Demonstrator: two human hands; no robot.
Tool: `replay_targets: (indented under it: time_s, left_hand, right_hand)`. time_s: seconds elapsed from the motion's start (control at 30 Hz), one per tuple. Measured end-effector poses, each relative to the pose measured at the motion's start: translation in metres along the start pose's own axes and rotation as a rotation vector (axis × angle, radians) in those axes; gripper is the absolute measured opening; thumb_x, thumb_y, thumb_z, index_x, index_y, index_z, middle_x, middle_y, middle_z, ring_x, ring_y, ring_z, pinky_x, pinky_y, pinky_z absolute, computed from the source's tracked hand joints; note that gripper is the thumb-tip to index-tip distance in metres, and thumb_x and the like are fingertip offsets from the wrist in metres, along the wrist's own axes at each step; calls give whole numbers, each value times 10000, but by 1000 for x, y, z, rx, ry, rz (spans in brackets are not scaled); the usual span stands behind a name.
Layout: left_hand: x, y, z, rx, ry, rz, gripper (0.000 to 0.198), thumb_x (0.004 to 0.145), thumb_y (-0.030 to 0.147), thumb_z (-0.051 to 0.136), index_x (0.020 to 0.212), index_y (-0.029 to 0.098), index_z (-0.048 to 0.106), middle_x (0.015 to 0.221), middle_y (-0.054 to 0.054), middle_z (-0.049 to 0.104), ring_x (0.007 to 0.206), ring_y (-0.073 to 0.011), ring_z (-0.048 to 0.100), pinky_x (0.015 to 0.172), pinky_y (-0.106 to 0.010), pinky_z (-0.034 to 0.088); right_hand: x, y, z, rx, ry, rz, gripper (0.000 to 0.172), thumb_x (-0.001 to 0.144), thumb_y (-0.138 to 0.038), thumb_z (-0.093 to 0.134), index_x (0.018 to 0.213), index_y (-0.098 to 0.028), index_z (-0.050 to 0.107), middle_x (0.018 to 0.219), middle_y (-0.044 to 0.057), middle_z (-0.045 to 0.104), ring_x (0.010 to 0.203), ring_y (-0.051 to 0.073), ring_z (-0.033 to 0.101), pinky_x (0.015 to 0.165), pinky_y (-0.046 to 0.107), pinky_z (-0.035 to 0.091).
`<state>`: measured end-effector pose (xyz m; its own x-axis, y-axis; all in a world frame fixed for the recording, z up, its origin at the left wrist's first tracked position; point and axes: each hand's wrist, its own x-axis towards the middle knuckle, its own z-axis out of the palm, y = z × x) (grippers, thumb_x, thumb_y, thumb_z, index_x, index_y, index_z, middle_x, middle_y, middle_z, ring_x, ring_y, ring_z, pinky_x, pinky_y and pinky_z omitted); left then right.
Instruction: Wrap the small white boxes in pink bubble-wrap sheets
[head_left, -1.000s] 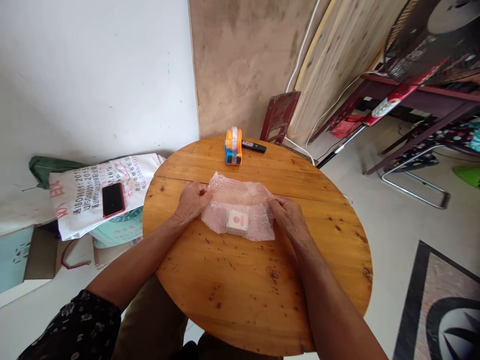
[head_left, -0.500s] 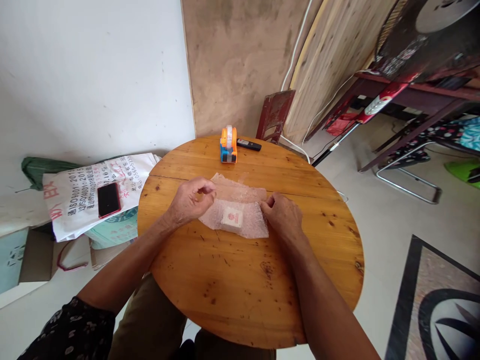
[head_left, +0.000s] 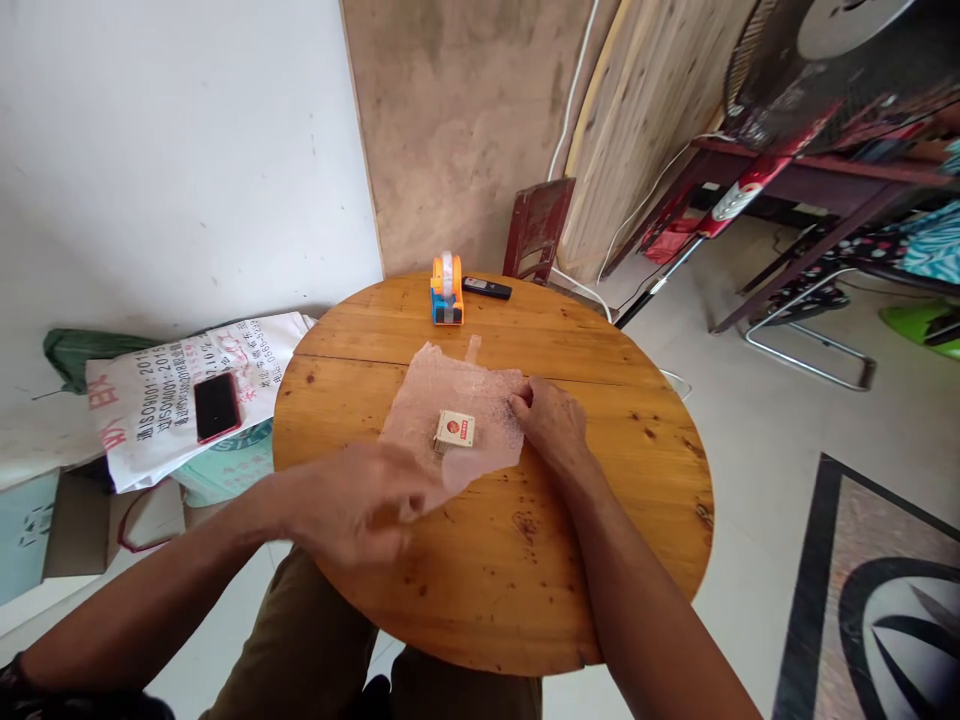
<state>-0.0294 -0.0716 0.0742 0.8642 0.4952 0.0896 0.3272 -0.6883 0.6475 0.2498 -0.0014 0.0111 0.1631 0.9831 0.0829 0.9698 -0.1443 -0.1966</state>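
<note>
Left hand [head_left: 356, 503] has swung nearer, grip too blurred to tell; right hand [head_left: 553, 422] pinches bubble wrap [head_left: 421, 392]; box [head_left: 455, 429] uncovered.

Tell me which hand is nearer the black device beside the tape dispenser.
Right. In the picture, the right hand is below the black device, slightly right; the left hand is farther below, well left.

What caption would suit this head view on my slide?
Small box on bubble wrap, right hand at the wrap's edge, left hand blurred nearby.
</note>
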Motion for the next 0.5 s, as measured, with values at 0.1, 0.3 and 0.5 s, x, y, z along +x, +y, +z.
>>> replay_targets:
  time_s: [0.1,0.3,0.5]
  left_hand:
    - [-3,14,4,-98,-227,41,274,756,147,624,994,253,707,842,-18,722,751,-179,662,668,-251,496]
    - [31,-26,8,-276,340,-303,314,849,231,521,1134,184,645,952,-61,694,743,-150,616,583,-234,448]
    - [47,-62,35,-440,383,-196,873,703,146,586,1517,218,277,1394,-167,537,1279,-290,534,806,-314,534]
  right_hand:
    - [0,-1,-2,-7,-11,-3,188,888,-270,498,953,-204,662,1009,95,721,881,228,629,666,301,348]
    - [-1,-2,-4,7,-54,-22,255,905,-267,481,1053,-223,685,1072,77,726,935,233,643,718,312,385]
    - [-1,-2,-3,-39,-72,-54,338,950,-288,433,1176,-247,682,1175,106,689,989,251,641,750,320,416]
